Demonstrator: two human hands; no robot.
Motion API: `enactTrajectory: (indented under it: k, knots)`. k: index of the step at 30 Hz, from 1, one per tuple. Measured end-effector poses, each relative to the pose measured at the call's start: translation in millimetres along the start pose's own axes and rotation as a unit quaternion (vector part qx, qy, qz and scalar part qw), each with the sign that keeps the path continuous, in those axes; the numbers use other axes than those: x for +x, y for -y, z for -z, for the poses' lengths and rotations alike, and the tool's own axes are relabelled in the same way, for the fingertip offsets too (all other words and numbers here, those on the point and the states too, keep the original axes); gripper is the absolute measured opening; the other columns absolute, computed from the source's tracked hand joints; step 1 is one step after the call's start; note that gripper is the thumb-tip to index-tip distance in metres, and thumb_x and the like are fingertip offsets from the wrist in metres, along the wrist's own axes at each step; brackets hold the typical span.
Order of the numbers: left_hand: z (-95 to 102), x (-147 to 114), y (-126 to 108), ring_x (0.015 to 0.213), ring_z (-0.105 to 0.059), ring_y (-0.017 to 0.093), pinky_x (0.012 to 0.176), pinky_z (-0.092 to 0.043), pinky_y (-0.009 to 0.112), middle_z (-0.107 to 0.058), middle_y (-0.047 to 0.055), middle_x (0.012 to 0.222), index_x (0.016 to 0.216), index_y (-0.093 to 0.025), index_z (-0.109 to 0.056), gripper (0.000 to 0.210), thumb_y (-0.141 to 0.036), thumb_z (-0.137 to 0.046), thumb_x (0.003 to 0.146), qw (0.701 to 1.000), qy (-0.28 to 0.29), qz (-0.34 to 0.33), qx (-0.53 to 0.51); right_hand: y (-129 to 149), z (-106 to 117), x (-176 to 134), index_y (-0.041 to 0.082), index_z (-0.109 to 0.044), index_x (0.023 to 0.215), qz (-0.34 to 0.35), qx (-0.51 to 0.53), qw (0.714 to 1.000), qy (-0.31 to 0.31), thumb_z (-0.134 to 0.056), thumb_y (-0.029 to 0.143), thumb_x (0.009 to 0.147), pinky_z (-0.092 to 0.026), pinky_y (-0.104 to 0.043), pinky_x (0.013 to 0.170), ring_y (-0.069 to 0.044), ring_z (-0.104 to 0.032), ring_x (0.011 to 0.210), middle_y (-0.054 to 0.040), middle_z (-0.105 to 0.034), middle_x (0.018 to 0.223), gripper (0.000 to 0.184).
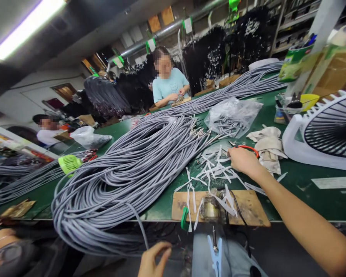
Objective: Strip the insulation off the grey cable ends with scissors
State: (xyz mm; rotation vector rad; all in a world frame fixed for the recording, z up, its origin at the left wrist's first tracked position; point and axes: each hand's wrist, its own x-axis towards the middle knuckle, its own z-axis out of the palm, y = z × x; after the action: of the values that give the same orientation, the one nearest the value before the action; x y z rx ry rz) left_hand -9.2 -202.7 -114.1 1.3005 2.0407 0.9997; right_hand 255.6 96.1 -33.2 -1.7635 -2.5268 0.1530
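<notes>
Grey, round, flexible cables [144, 165] lie coiled at eight o'clock; many cream-coloured ends [198, 133] look bared, the remainder uncountable. At six, the left hand [154, 258] curls beside one strand; at three, the right hand [243, 159] hovers near thin white strips [216, 170]. Neither grip is tellable.

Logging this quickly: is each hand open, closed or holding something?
Left hand: fingers bent, by a grey cable; can't tell if holding it.
Right hand: by white strips and a red-handled tool; grip can't be told.
</notes>
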Motion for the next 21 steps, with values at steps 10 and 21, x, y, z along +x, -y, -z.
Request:
enactTrajectory:
  k: [10, 21]
  knots:
    - [27.9, 140.5, -78.7, 0.089, -0.057, 0.025, 0.084, -0.041, 0.041, -0.064, 0.009, 0.089, 0.082, -0.019, -0.063, 0.014, -0.028, -0.053, 0.077, 0.893, -0.241, -0.265, 0.272, -6.7, 11.5, -3.7, 0.010, -0.064, 0.089, -0.079, 0.029, 0.994, -0.070, -0.043, 0.024, 0.082, -0.042, -0.033, 0.065, -0.029, -0.063, 0.083, -0.0196, -0.066, 0.085, 0.026]
    - [17.6, 141.6, -152.4, 0.065, -0.062, 0.016, 0.062, -0.044, 0.024, -0.068, 0.003, 0.076, 0.086, -0.021, -0.064, 0.020, -0.036, -0.051, 0.080, 0.916, -0.156, -0.269, 0.254, -6.6, 14.8, 3.5, 0.016, -0.056, 0.080, -0.032, 0.222, 0.961, -0.159, -0.030, 0.032, 0.088, -0.036, -0.023, 0.058, -0.017, -0.058, 0.067, -0.0064, -0.064, 0.072, 0.031]
